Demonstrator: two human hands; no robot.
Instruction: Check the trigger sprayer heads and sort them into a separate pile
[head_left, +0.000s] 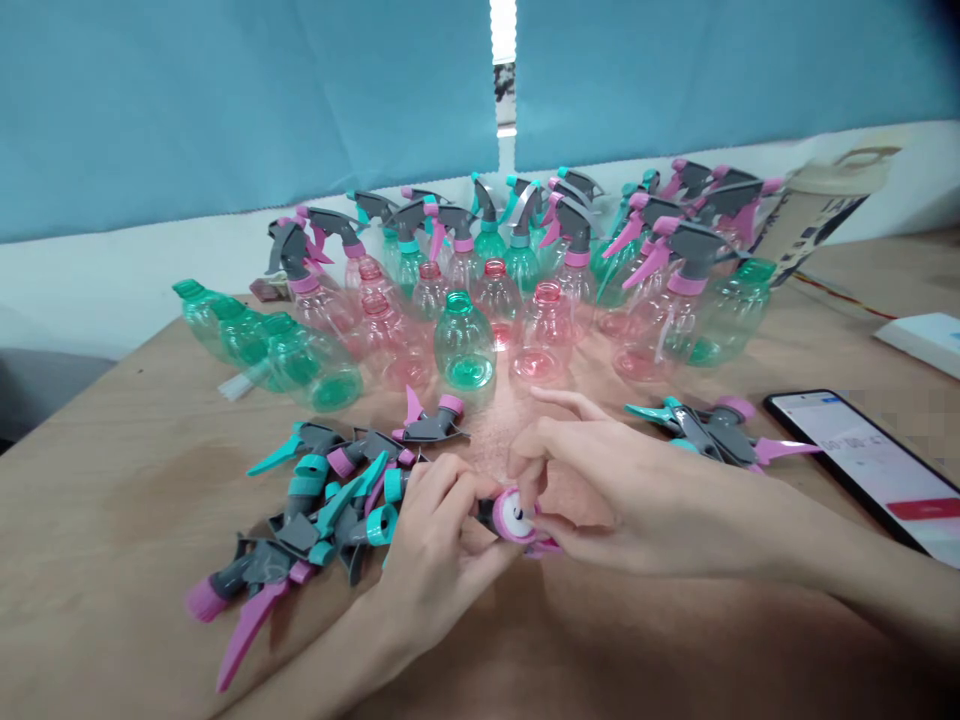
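Observation:
A grey and pink spray head (513,516) is held low over the table, its round pink collar and white inside turned toward the camera. My left hand (442,540) is closed on its left side. Bent over the collar, my right hand (600,490) has its thumb and index finger at the white opening; whether something small is between them cannot be made out. Several loose spray heads (300,530) in grey, teal and pink lie in a pile left of my left hand. More loose spray heads (709,435) lie beyond my right forearm.
Open-topped bottles, green (465,345) and pink (541,335), stand beyond my hands. Behind them are several bottles with spray heads fitted (574,240). A phone (862,460) lies at the right on the wooden table (97,480), and a large cup (825,210) stands at the back right.

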